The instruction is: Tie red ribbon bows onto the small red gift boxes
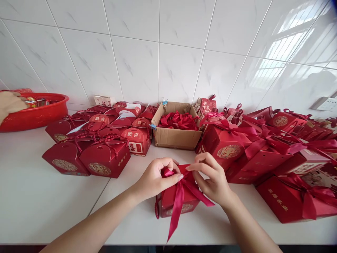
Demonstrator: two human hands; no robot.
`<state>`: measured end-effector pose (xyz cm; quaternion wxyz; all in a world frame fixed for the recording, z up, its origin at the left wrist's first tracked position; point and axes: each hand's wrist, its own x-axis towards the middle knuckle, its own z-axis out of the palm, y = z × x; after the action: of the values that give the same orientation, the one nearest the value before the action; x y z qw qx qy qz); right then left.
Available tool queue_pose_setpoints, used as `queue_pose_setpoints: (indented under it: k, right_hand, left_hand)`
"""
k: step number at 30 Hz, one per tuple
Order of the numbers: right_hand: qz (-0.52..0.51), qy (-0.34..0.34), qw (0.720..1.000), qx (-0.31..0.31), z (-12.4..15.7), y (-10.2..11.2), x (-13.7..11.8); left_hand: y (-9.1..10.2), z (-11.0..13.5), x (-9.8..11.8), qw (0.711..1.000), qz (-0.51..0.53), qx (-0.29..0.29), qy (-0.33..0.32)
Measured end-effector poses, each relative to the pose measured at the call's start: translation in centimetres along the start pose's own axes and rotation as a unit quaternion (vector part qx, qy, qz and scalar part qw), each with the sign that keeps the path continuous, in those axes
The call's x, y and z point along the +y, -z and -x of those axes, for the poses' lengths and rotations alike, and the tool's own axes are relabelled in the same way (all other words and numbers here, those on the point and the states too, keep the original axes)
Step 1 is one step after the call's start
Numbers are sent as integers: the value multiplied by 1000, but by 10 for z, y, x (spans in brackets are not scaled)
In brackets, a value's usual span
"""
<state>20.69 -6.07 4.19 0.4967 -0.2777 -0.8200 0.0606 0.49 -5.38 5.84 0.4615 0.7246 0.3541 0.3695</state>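
A red gift box (168,200) with a gold round emblem stands before me near the table's front edge. On its top a crimson ribbon (178,203) is looped, with one tail hanging past the table-side face and another slanting right. My left hand (160,177) is closed, thumb and fingers pinching the ribbon at the box's upper left. At the upper right, my right hand (210,175) has curled fingers pressed together on the ribbon or the lid edge; its fingertips partly hide what they grip. A dark red cord (157,207) dangles at the box's left side.
Behind the box, a cardboard box (176,138) holds loose red ribbons. Several red boxes with cord handles (105,158) crowd the left; many ribbon-tied boxes (223,144) fill the right. Far left, another person's sleeve (10,102) reaches over a red basin (39,117). A tiled wall backs the table.
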Motion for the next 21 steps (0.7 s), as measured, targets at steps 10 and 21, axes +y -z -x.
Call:
queue_pose_setpoints:
  k: [10, 21]
  right_hand:
    - [78, 88, 993, 8, -2, 0, 1]
    - [63, 105, 992, 18, 1, -6, 1]
  left_hand:
    - [3, 0, 0, 1000, -15, -19, 8]
    - [6, 0, 0, 999, -21, -26, 21]
